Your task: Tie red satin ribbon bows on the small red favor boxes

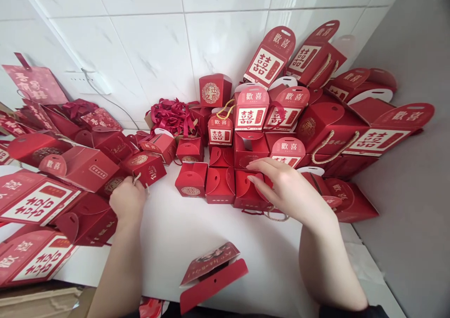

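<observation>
My left hand [127,197] is at the left pile, its fingers closed on the rope handle [138,179] of a small red box [150,167]. On the right, my right hand [276,180] reaches over a small red box [250,197] at the front of the stacked boxes. Its fingers are apart and bent over that box's top, with nothing held. A rope handle [277,217] hangs below this hand. Nearer to me, a partly folded red carton [214,283] lies alone on the white table [176,243].
Red gift boxes with white label panels [35,203] are heaped at the left. More boxes [265,65] stand stacked against the tiled wall [225,37]. Dark red ribbons [172,116] fill a carton at the back. A grey panel [415,168] bounds the right side.
</observation>
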{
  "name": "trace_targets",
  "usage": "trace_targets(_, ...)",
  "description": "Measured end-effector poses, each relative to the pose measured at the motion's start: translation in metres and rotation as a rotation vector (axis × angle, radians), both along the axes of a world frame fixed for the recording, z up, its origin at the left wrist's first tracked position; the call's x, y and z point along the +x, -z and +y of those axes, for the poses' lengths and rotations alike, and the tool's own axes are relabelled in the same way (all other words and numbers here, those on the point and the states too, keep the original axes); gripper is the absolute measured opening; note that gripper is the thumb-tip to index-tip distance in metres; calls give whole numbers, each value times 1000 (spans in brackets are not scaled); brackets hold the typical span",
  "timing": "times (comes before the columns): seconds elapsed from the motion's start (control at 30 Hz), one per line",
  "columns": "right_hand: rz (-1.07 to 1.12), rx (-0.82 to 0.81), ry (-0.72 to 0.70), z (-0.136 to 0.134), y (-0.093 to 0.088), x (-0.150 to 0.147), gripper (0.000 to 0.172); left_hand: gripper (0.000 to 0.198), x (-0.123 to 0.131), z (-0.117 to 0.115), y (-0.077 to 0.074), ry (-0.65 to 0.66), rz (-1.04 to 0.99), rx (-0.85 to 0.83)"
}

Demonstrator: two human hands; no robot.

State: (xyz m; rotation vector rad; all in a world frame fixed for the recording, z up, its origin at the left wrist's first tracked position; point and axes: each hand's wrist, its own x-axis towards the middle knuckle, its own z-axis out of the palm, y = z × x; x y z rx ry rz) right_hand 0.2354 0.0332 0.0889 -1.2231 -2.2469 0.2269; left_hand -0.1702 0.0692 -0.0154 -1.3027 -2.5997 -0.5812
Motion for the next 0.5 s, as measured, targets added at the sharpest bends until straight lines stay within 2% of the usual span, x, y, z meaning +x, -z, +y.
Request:
trace_targets(0.13, -8, -12, -4, -2, -2, 0, 19, 46, 13, -3, -15, -13, 159, 87)
trace_targets(0.23, -14, -19, 7, -3, -2, 0, 19, 50, 16, -1, -17, 105, 243, 102)
trace_targets(0.3, -11, -17, 17, -3, -2, 1, 19, 48, 16, 1, -12, 178, 258, 81)
trace_targets(0.4, -7, -7, 26, -3, -2, 2, 20, 37, 19, 0, -7, 198, 265, 108)
trace_targets(0.5, -19, -6, 33, -2, -2, 4, 20, 29, 30, -11, -17, 254, 300, 262)
